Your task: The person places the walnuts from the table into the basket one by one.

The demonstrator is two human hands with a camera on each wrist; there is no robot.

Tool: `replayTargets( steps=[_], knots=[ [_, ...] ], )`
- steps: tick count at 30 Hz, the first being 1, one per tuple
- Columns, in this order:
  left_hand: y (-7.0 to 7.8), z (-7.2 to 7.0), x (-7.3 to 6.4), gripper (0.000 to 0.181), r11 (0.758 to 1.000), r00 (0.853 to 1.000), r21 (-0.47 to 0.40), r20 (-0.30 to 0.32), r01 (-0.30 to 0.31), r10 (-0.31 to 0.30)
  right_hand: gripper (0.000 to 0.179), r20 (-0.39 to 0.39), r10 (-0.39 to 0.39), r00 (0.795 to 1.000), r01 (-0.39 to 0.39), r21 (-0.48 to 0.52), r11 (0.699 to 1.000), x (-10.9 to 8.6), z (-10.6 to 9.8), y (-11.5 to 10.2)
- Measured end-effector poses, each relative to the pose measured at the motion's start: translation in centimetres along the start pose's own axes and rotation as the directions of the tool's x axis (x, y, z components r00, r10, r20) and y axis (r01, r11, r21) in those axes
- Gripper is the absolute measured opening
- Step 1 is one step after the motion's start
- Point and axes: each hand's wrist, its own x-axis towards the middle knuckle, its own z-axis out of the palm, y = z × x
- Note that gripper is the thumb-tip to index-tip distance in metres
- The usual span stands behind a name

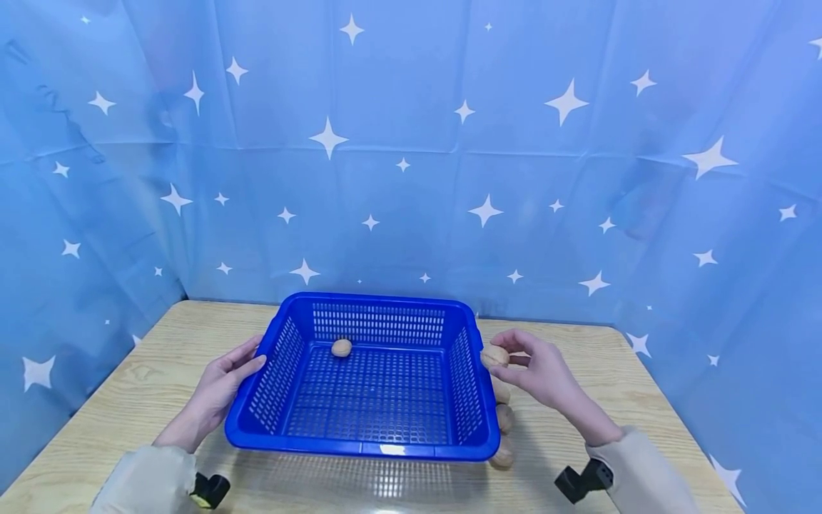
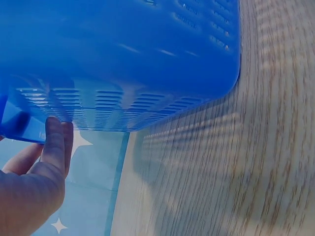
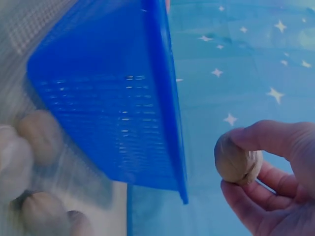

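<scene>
walnut (image 1: 495, 357) hanging just outside a blue basket (image 1: 321, 447)

the right hand (image 1: 539, 371) is pinching the walnut between thumb and fingertips, holding it near the basket's right rim; in the right wrist view a gap is showing between the two. the left hand (image 1: 218, 389) is gripping the basket at its left side, its fingers lying against the outer wall and its thumb at the rim. a second walnut (image 1: 342, 348) is lying inside, toward the far left corner of the slotted floor. more walnuts (image 3: 42, 137) are resting on the wood-grain table (image 1: 199, 325) by the basket's right wall, the rim partly hiding them in the head view. a blue curtain (image 1: 411, 86) with white stars is hanging behind. pale sleeves (image 1: 144, 482) are covering both forearms.
</scene>
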Motion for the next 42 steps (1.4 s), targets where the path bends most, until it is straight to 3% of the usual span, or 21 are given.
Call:
replayTargets(
  steps=[20, 32, 42],
  knots=[
    [-0.1, 0.0, 0.0, 0.07, 0.998, 1.0, -0.057, -0.001, 0.007, -0.007, 0.031, 0.091, -0.023, 0.996, 0.012, 0.121, 0.993, 5.3, 2.7, -2.5],
    [0.0, 0.1, 0.0, 0.069, 1.0, 1.0, -0.017, 0.004, 0.016, -0.016, 0.029, 0.14, -0.09, 0.986, 0.06, 0.202, 0.978, 8.2, 5.4, -3.8],
    [-0.1, 0.1, 0.1, 0.069, 1.0, 1.0, -0.007, -0.001, 0.009, -0.009, 0.029, 0.213, -0.041, 0.976, -0.007, 0.217, 0.976, 10.2, 8.2, -4.6]
  ],
)
